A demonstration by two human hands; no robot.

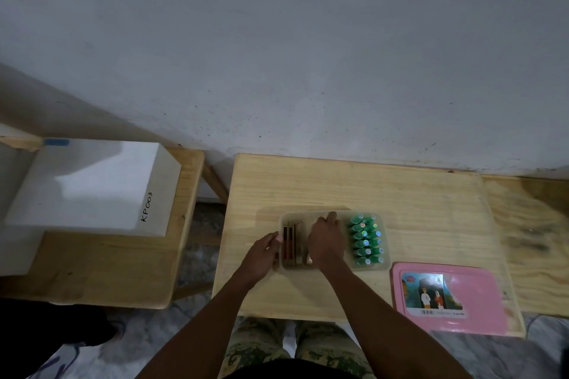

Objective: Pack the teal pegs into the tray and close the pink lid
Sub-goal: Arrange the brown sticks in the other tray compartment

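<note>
A clear plastic tray (386,261) sits in the middle of the wooden table (338,184). Several teal pegs (366,240) stand packed in two rows in its right part. Flat brownish pieces (289,244) stand on edge in its left part. My left hand (261,255) grips the tray's left wall. My right hand (326,243) lies palm down inside the tray's middle, fingers pressed on what is under it; whether it holds anything is hidden. The pink lid (474,295), with a picture label, lies flat on the table to the tray's right, apart from it.
A white box (92,191) marked KP003 rests on a lower wooden bench (101,271) at the left. A grey wall rises behind the table. My legs in camouflage trousers (295,344) show below the table's front edge.
</note>
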